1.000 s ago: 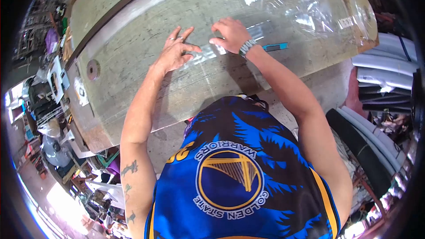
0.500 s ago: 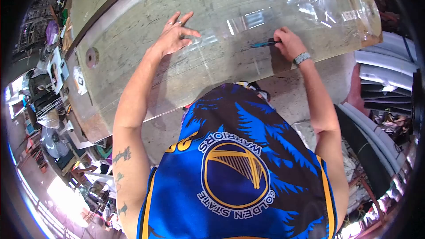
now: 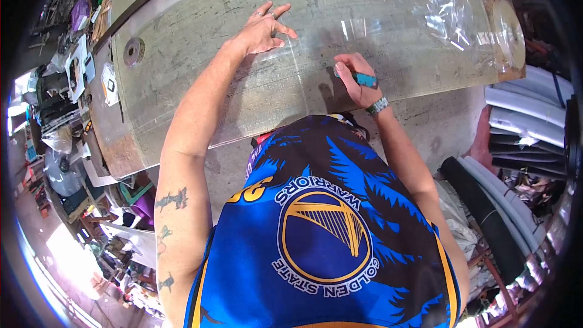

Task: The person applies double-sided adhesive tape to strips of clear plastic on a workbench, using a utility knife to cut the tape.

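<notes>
A clear plastic sheet (image 3: 388, 30) lies over the scratched work table (image 3: 200, 42), with bright reflections on it. My left hand (image 3: 262, 31) rests on the sheet with its fingers spread and nothing in it. To its right, my right hand (image 3: 358, 79) is closed round a thin tool (image 3: 365, 80) with a blue handle, held above the table near its front edge. The tool's tip is hidden or too small to tell. A faint straight line runs down the sheet between my two hands.
A round disc (image 3: 133, 51) lies at the table's left end. Crumpled clear plastic (image 3: 449, 18) covers the right part. Long rolls (image 3: 525, 106) are stacked at the right, and cluttered shelves (image 3: 67, 176) stand at the left.
My right hand has moved left and towards my body, turning with the blue tool in it. My left hand appears further right and slightly higher, still spread. The view has shifted slightly.
</notes>
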Demonstrator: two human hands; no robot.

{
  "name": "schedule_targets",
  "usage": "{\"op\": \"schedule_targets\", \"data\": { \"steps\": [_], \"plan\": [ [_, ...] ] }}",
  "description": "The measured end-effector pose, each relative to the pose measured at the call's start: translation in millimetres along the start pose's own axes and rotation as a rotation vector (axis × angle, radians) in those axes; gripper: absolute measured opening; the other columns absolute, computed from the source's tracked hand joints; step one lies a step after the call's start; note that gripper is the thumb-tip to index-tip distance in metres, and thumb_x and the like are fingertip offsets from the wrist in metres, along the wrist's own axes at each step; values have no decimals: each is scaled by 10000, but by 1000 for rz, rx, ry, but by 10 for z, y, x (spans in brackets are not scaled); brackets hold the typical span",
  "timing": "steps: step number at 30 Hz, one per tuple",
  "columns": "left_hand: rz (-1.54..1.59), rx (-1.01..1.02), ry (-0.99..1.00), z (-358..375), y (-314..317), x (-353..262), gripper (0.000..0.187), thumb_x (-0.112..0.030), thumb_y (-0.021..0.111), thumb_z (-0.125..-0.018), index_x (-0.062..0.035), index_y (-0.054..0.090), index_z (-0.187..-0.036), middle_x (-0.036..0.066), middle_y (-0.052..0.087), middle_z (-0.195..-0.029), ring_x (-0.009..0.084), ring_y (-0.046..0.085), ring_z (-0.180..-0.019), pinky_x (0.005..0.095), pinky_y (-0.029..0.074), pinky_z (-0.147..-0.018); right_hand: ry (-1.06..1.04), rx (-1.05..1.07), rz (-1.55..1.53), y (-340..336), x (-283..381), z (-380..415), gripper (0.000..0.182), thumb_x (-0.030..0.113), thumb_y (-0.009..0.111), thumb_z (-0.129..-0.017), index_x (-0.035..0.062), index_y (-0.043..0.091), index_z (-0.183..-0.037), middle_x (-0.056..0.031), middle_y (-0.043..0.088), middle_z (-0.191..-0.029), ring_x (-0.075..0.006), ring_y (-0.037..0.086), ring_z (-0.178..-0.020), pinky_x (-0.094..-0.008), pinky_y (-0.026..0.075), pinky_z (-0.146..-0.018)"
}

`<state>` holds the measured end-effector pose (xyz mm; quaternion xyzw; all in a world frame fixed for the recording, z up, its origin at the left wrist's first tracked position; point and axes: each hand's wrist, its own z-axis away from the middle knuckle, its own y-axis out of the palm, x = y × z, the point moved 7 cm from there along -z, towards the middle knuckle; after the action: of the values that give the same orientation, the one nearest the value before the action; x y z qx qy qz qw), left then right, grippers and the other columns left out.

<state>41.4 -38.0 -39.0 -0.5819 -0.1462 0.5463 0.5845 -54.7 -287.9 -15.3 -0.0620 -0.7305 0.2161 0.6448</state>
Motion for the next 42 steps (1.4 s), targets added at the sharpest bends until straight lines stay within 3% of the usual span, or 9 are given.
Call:
{"op": "schedule_targets", "data": {
  "steps": [1,4,8,12,15,18,22,25,42],
  "plan": [
    [2,-9,3,0,9,14,452,-162,846,-787,-361,767,-1185,-33,237,-1703,397,125,-1567,576,208,-1260,-7,-59,176,-41,63,26,417,381,541,-1044,-8,686,-1005,-166,683,-883,-357,641,-798,-390,516,-773],
    [8,-28,12,23,-4,14,461,-145,842,-789,-368,765,-1186,-25,238,-1704,404,138,-1564,570,218,-1258,407,143,153,-12,-139,167,489,422,514,-1050,-17,700,-939,-164,668,-779,-345,636,-748,-390,514,-739],
    [10,-37,22,17,7,30,466,-126,832,-795,-373,766,-1186,-12,240,-1704,414,161,-1559,566,220,-1258,359,99,-106,355,102,82,495,409,521,-1068,-26,699,-910,-53,670,-759,-126,614,-674,-303,501,-647],
    [21,-16,-12,43,-22,13,475,-132,810,-802,-391,762,-1197,10,256,-1700,389,153,-1569,527,170,-1276,26,20,79,724,251,-298,418,331,510,-1075,-19,695,-940,-98,666,-772,-181,635,-668,-335,497,-652],
    [25,-26,-3,49,-14,41,480,-131,809,-802,-400,761,-1196,4,257,-1700,380,153,-1572,521,165,-1278,-58,-34,150,944,194,-452,366,283,511,-1059,-33,692,-1015,-214,669,-882,-395,661,-832,-450,509,-755],
    [26,-21,-12,76,-27,27,493,-126,809,-802,-419,758,-1195,-4,257,-1700,370,154,-1573,519,160,-1279,-62,-38,182,1012,170,-524,353,272,514,-1052,-34,688,-1037,-230,665,-937,-426,650,-893,-470,504,-786],
    [20,-29,1,83,-43,18,498,-130,809,-805,-405,752,-1216,0,245,-1704,389,155,-1568,552,170,-1268,-35,-53,193,1025,169,-529,328,261,530,-1045,-23,695,-1041,-223,667,-933,-416,657,-888,-465,509,-785],
    [20,-18,3,95,-77,9,499,-129,806,-806,-396,751,-1224,0,240,-1705,394,157,-1566,565,178,-1262,-133,-110,249,1028,232,-548,381,308,518,-1064,-21,679,-958,-158,650,-823,-301,660,-729,-408,506,-688],
    [-24,-72,-10,61,-15,20,476,-118,804,-796,-387,768,-1187,-28,281,-1690,361,222,-1554,537,228,-1256,-104,-24,369,1093,415,-687,242,208,587,-1006,-16,671,-970,-249,640,-866,-462,631,-838,-485,505,-741]
  ]
}}
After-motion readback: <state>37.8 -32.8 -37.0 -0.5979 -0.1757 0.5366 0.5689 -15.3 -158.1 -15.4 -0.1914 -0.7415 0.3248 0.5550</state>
